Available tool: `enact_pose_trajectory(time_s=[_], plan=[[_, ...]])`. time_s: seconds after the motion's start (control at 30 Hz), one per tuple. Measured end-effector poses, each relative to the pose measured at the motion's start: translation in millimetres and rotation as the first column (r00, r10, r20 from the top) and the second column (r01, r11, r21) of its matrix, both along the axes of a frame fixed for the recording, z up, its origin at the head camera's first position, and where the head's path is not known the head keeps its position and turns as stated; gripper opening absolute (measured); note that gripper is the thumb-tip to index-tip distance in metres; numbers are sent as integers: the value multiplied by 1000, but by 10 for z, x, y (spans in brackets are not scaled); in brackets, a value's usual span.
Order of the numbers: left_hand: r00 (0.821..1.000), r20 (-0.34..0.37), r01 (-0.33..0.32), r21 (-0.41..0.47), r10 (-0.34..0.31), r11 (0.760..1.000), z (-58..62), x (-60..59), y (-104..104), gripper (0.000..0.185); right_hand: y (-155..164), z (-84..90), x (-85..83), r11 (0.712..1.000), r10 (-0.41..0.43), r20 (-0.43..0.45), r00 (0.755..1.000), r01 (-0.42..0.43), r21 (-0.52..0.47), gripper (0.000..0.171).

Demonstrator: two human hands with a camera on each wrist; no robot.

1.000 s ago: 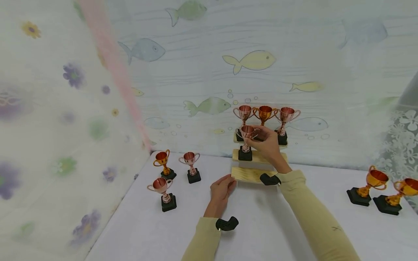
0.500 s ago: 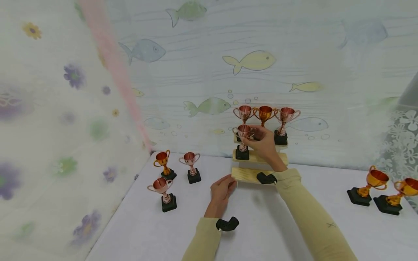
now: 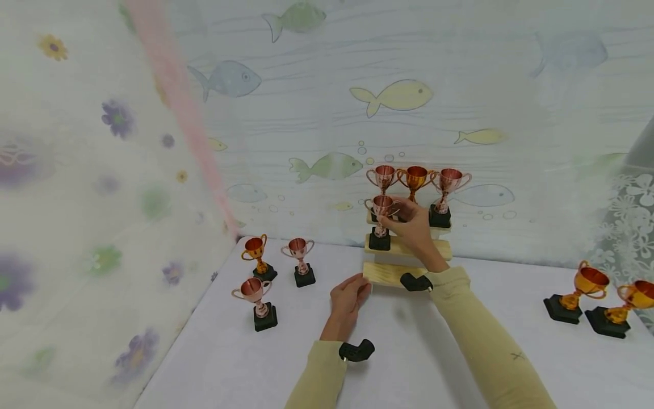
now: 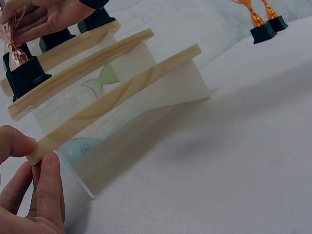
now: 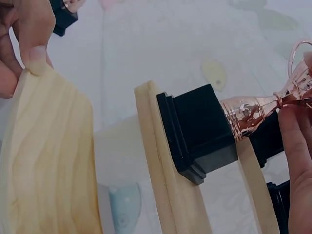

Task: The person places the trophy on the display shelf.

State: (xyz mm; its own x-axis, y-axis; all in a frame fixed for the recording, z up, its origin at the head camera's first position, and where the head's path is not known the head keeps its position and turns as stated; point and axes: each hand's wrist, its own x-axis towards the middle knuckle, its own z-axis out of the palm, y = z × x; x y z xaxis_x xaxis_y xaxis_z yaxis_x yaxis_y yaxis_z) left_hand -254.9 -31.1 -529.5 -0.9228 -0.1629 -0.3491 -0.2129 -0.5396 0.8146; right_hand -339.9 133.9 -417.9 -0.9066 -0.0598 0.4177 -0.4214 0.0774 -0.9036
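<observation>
My right hand point(image 3: 413, 227) pinches a rose-gold trophy cup point(image 3: 380, 227) by its stem. In the right wrist view the black base point(image 5: 200, 131) of that cup sits at the end of the middle wooden step. With thumb and fingers, my left hand point(image 3: 347, 298) grips the left end of the lowest step on a three-tier wooden display stand point(image 3: 390, 275). Along the top step stand a rose-gold cup point(image 3: 383, 177), a gold cup point(image 3: 416, 177) and another rose-gold cup point(image 3: 449, 182). My right hand partly hides their lower parts.
On the white table left of the stand are a gold trophy point(image 3: 258, 255) and two rose-gold trophies point(image 3: 301, 262). Two gold trophies point(image 3: 587, 284) stand at the far right. A fish-print curtain point(image 3: 306, 113) hangs right behind the stand.
My right hand has shifted the rose-gold trophy cup slightly left and down toward the left end of the middle step. My left hand has kept its grip on the stand.
</observation>
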Motion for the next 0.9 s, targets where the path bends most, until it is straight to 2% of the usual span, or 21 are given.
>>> enact_pose_trajectory(time_s=[0.2, 0.33, 0.43, 0.5, 0.67, 0.77, 0.9], plan=[[1000, 13, -1, 9, 1, 1000, -2, -9, 13, 34, 69, -106, 60, 1000, 2, 13, 1000, -2, 11, 47], [1000, 5, 7, 0, -7, 1000, 3, -8, 2, 35, 148, -201, 152, 996, 27, -6, 1000, -28, -83, 55], [1000, 1, 11, -2, -11, 1000, 15, -6, -9, 36, 219, -255, 241, 992, 35, -12, 999, -36, -118, 58], [1000, 2, 12, -6, -12, 1000, 22, -6, -11, 36, 270, -284, 304, 994, 28, -9, 1000, -29, -108, 59], [1000, 18, 9, -9, -8, 1000, 24, -17, -3, 35, 417, -329, 486, 1000, 2, -35, 999, -2, -8, 62], [1000, 26, 8, -11, -8, 1000, 17, -16, 1, 35, 529, -345, 615, 999, -18, -87, 996, 22, 39, 59], [999, 41, 12, -16, -12, 1000, 21, -11, 4, 36, 707, -335, 795, 997, -71, -172, 982, 77, 28, 48]])
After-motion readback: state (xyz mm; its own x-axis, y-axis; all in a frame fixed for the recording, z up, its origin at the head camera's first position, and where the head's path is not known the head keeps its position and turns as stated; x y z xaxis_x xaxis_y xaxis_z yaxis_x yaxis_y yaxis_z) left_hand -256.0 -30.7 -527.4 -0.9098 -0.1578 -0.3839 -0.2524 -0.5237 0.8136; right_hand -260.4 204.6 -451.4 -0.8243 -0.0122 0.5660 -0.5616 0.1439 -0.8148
